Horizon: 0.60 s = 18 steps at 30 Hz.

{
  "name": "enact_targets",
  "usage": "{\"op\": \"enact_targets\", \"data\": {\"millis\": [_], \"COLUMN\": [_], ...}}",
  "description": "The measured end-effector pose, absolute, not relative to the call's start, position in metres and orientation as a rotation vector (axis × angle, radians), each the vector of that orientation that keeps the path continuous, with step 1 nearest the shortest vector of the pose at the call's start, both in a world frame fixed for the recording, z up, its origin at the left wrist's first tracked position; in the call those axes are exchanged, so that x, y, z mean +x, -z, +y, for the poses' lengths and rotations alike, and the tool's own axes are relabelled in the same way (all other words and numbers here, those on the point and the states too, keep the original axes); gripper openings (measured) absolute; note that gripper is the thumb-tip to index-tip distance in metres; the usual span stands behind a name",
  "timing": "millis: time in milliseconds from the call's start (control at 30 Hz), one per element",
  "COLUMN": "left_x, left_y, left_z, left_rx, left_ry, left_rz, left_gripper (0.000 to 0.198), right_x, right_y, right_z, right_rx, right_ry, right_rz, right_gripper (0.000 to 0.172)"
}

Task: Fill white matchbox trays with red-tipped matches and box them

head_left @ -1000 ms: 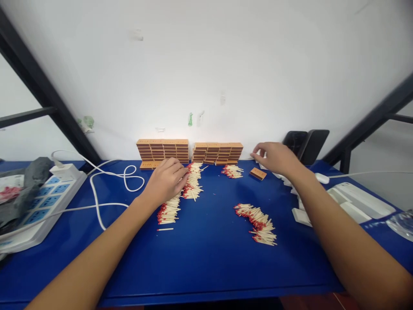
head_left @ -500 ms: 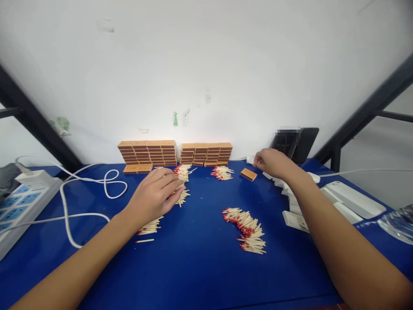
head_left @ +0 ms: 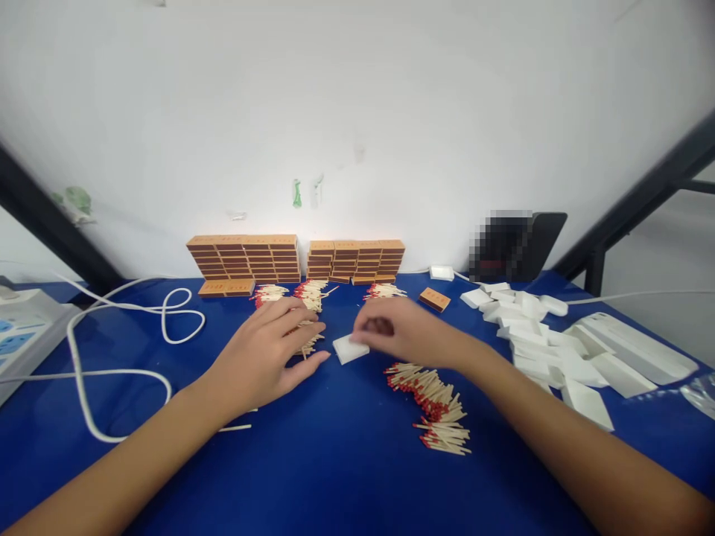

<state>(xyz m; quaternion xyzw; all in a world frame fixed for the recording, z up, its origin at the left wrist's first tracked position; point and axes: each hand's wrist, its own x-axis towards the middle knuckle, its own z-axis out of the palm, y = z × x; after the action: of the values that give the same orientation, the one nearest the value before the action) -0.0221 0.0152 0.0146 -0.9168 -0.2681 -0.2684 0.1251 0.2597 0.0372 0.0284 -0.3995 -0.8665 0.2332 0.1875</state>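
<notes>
My right hand (head_left: 399, 331), slightly blurred, is closed at the right edge of a white matchbox tray (head_left: 347, 350) near the middle of the desk. Just left of it, my left hand (head_left: 273, 346) hovers low with its fingers apart and the thumb pointing at the tray. Beneath its fingers, red-tipped matches (head_left: 304, 341) lie partly hidden. Two more match bunches (head_left: 268, 295) (head_left: 313, 295) lie behind that hand, and another bunch (head_left: 385, 290) sits beyond my right hand. In front of my right forearm spreads a curved row of matches (head_left: 427, 394).
Stacked orange matchboxes (head_left: 246, 260) (head_left: 357, 260) line the wall. A single matchbox (head_left: 434, 299) lies flat at the right, near a heap of white trays (head_left: 530, 342). White cables (head_left: 83, 372) and a power strip (head_left: 33, 335) occupy the left side of the blue desk (head_left: 313, 469).
My right hand has come from the back right to the middle, bringing a white tray. My left hand stays over the matches, its thumb now farther out. The view has shifted slightly.
</notes>
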Motion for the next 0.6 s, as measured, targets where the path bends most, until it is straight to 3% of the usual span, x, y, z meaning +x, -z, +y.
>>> {"op": "enact_targets", "data": {"millis": [167, 600], "left_x": [-0.016, -0.015], "left_y": [-0.011, 0.002], "left_z": [0.003, 0.009], "left_rx": [-2.832, -2.912], "left_ry": [0.522, 0.701], "left_rz": [-0.915, -0.874], "left_gripper": [0.047, 0.029], "right_x": [0.315, 0.327], "right_y": [-0.028, -0.018], "right_z": [0.077, 0.086], "right_rx": [-1.420, -1.578], "right_ry": [-0.252, -0.617], "right_rz": [-2.369, -2.370], "right_gripper": [0.008, 0.011]}}
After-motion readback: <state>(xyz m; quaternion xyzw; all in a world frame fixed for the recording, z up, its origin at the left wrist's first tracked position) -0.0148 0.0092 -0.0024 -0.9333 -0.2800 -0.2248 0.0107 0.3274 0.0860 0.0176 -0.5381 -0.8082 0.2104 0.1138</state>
